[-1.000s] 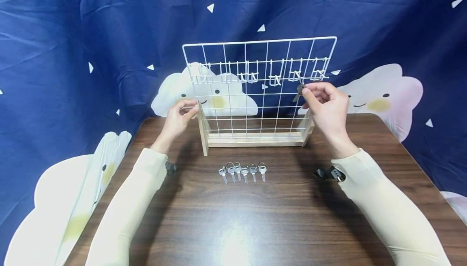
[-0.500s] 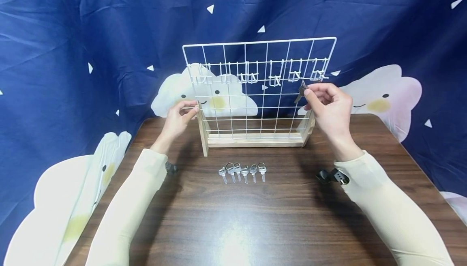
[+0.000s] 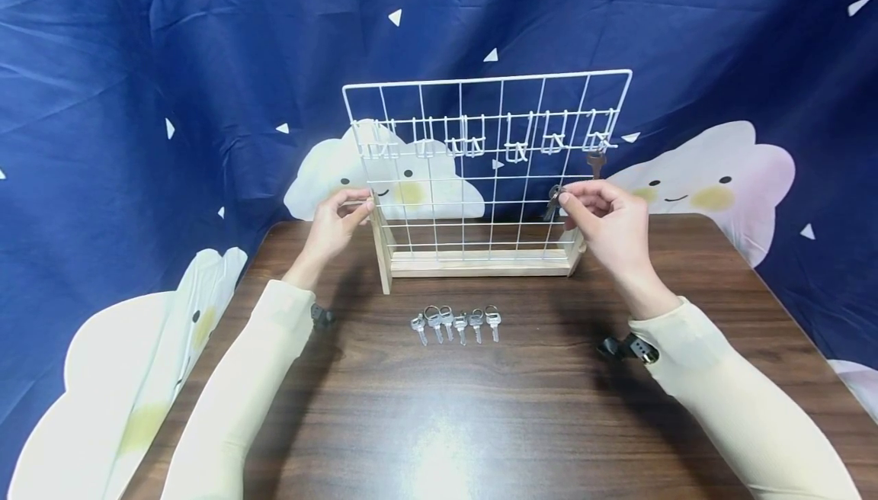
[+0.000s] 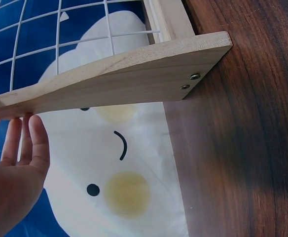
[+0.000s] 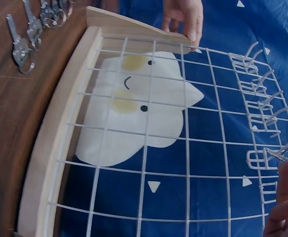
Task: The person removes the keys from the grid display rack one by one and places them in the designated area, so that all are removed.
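Observation:
My left hand (image 3: pixel 334 225) pinches the upper end of the wooden side support (image 4: pixel 104 81) of a white wire grid rack (image 3: pixel 480 177). In the left wrist view the fingers of that hand (image 4: pixel 16 168) lie under the support's tip. A metal key (image 3: pixel 552 203) on a ring is pinched between thumb and fingers of my right hand (image 3: pixel 610 218), in front of the grid's right part and below the hooks. Another key (image 3: pixel 596 165) hangs from the rightmost hook (image 3: pixel 600 142). The right wrist view shows only part of the right hand (image 5: pixel 284 197), at its edge.
Several silver keys (image 3: pixel 458 325) with rings lie in a row on the brown wooden table (image 3: pixel 384 401) before the rack. Several white hooks (image 3: pixel 517 151) hang along the grid's upper part. A blue curtain (image 3: pixel 240 65) with clouds stands behind.
My right hand, holding the key, first shifts slightly right, then drops lower and to the left, away from the hooks. The key on the rightmost hook comes into view. My left hand stays put.

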